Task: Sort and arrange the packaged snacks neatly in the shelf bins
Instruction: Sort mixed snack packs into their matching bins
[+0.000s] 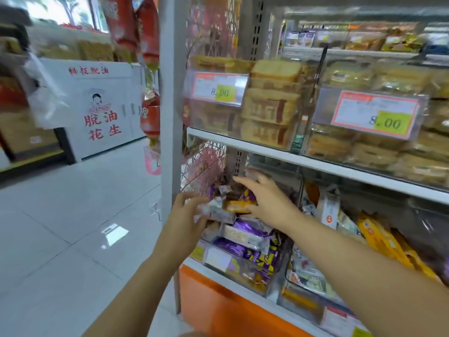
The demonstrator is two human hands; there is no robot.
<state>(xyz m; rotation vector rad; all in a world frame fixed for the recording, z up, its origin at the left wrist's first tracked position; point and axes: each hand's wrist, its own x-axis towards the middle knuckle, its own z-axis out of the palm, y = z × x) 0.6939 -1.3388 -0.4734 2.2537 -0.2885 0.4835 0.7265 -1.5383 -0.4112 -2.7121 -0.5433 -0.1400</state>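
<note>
Partway through tidying the clear bin (245,276) beneath both hands, by the look of it. Grips a silver-wrapped packet (215,211) in the left hand (187,212), fingers curled over its near end and thumb under, just above the heap. Spreads the right hand (266,200) loose beside it, fingers straight and thumb touching an orange packet (239,206) between the two hands. Grasps nothing on that side, as far as the blur allows.

Reads as a squaring-up step. To do it well:
- Use the right palm as a stop against the orange packet.
- Slide the silver one in from the left until the edges meet.
- Lower both together onto the purple packets (245,229) under the wrists.
- Avoid squeezing — crinkly wrappers, probably soft inside, likely to crush or slip.
- Mind the loose stack below, apt to spill toward the bin's front wall.

Holds the silver packet with its long axis running left to right, from one hand toward the other, roughly level. Points one end into the left palm and the other toward the right thumb. Shows much the same heading for the orange packet. Shows the purple packets slanted instead, long axes angled toward the right forearm — better turned to match before adding more. No need to touch the yellow packets (379,237) beyond the right forearm.
</note>
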